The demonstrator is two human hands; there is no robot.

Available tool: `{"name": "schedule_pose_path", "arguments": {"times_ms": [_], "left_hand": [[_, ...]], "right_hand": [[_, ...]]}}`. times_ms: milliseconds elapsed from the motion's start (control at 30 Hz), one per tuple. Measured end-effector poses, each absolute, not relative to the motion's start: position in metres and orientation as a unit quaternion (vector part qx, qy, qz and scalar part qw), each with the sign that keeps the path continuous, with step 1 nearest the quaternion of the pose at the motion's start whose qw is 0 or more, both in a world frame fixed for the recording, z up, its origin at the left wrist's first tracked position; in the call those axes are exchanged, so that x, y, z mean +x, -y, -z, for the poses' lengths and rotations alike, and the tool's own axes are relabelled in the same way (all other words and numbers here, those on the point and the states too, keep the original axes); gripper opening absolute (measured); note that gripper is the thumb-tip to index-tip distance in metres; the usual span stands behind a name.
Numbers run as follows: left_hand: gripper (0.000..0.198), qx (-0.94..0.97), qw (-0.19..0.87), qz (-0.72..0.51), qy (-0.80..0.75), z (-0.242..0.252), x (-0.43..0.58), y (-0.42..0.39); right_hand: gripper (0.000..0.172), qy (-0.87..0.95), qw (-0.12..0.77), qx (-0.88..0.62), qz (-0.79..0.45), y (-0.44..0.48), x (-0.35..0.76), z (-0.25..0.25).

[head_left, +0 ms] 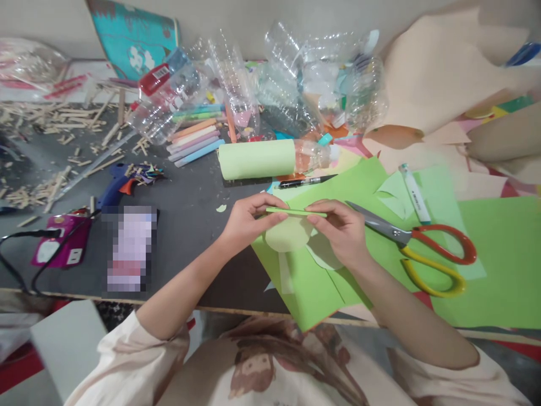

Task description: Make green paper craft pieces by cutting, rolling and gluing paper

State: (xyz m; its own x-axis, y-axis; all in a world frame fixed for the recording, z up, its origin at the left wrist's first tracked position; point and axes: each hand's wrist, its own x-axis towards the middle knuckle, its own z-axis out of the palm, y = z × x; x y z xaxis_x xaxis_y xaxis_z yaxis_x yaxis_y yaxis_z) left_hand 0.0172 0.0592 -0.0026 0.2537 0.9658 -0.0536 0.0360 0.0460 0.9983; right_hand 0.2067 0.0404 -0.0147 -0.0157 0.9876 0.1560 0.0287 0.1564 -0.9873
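Observation:
Between my left hand and my right hand is a narrow folded strip of green paper. Each hand pinches one end of it between thumb and fingers. Just under the strip lies a pale green rounded paper piece; I cannot tell whether it joins the strip. Bright green sheets spread beneath my hands. To the right of my right hand rest scissors with one red and one yellow handle, blades apart. Beyond my hands a plastic bottle wrapped in light green paper lies on its side.
A blue glue gun, a phone and a purple power box with cables sit on the left. Clear plastic bottles, markers and wood sticks crowd the back. A white-labelled glue stick lies beyond the scissors.

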Motion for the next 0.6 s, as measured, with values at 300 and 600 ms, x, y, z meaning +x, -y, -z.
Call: {"name": "schedule_pose_path", "arguments": {"times_ms": [300,600], "left_hand": [[0.033,0.567,0.573,-0.387,-0.448,-0.0020,0.0170,-0.0588],[0.020,0.616,0.529,-0.365,-0.455,-0.0005,0.0188,-0.0572]], "right_hand": [[0.021,0.536,0.497,-0.482,-0.483,-0.0399,0.2068,0.0131],[0.024,0.523,0.459,-0.489,-0.526,-0.0399,0.2039,0.0111]]}}
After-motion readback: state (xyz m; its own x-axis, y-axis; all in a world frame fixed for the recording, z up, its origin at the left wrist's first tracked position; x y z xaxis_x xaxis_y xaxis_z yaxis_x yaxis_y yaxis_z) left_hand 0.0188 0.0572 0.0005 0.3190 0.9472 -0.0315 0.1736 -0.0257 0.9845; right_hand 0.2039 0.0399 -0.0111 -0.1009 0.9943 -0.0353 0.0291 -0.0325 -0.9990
